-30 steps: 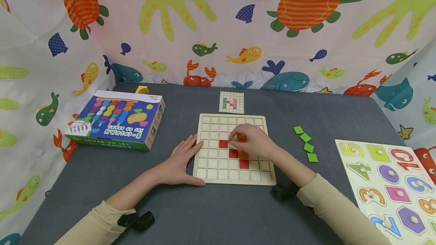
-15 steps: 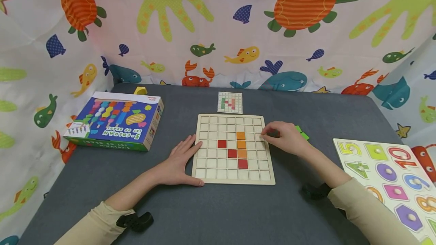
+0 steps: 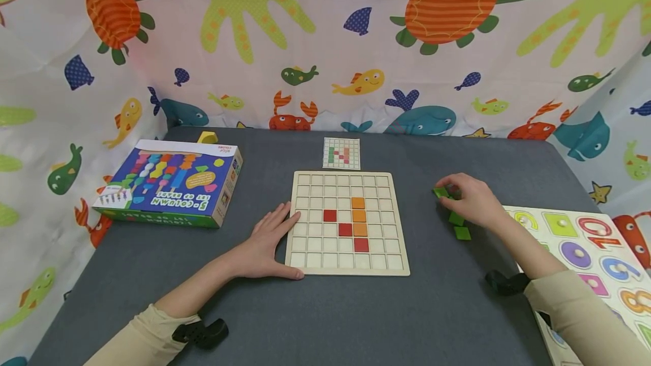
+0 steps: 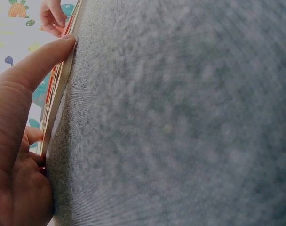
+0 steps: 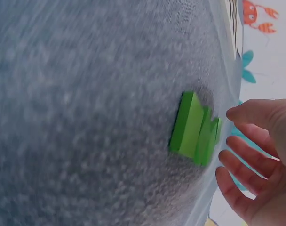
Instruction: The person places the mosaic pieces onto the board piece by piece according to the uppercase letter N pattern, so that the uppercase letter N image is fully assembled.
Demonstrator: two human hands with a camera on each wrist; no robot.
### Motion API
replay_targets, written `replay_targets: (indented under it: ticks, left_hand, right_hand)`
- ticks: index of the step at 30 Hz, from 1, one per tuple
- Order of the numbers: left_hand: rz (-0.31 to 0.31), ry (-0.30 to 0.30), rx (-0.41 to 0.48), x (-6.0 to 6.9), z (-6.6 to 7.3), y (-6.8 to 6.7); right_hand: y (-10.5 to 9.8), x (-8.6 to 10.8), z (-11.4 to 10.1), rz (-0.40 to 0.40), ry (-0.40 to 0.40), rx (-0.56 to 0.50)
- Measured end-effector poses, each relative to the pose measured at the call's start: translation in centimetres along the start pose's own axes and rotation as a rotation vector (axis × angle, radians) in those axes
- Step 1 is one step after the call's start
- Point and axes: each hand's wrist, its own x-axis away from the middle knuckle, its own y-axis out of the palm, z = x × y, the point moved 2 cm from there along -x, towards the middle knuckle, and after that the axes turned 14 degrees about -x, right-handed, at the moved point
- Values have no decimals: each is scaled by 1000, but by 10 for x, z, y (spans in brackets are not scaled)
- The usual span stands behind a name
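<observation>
A wooden grid board [image 3: 312, 267] lies on the grey table, with three red tiles [image 3: 330, 216] and three orange tiles [image 3: 359, 216] in its squares. My left hand [image 3: 261, 248] rests at the board's left edge with fingers and thumb spread; the left wrist view shows the thumb [image 4: 44, 61] against the rim. To the right of the board, my right hand [image 3: 473, 201] hovers over several green tiles [image 3: 462, 233], its fingertips by the farthest green tile [image 3: 439, 192]. In the right wrist view the hand [image 5: 265, 150] is partly curled, with a gap between thumb and fingers.
Behind the board lies a small pattern card [image 3: 341, 153]. A blue bead-set box [image 3: 170, 185] stands at the left, with a yellow piece [image 3: 207, 137] behind it. A number and shape puzzle board [image 3: 574, 250] lies at the right, under the right forearm. A printed curtain closes off the back.
From above the grid board, my right hand has moved right to the green tiles, uncovering the red and orange tiles. The left hand stays in place.
</observation>
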Motion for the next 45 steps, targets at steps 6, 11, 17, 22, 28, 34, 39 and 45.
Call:
replay_targets:
  ticks: [6,11,17,22,28,34,39,45]
  left_hand:
    - [-4,0,0,-1,-1,0]
    - [4,5,-4,-1,-1,1]
    - [4,1,-3,0,0,0]
    - [-1,0,3,1,1,0]
    - [11,10,4,0,0,-1]
    - [12,10,3,1,-1,0]
    - [9,2,-3,0,-1,0]
    - [8,5,1,0,0,-1]
  right_hand:
    - [-1,-2,7,-20,42,3]
    - [4,-5,3,-11,42,-7]
    - [8,-7,-2,-22,35,-14]
    - [7,-6,-3,-41,38,-9]
    - [13,-10,-14,-20,13,-45]
    - [29,-25,-42,-19,-28,-102]
    - [47,-39,-68,-48,-73,-144]
    - [73,-55,-95,-106,-137,-200]
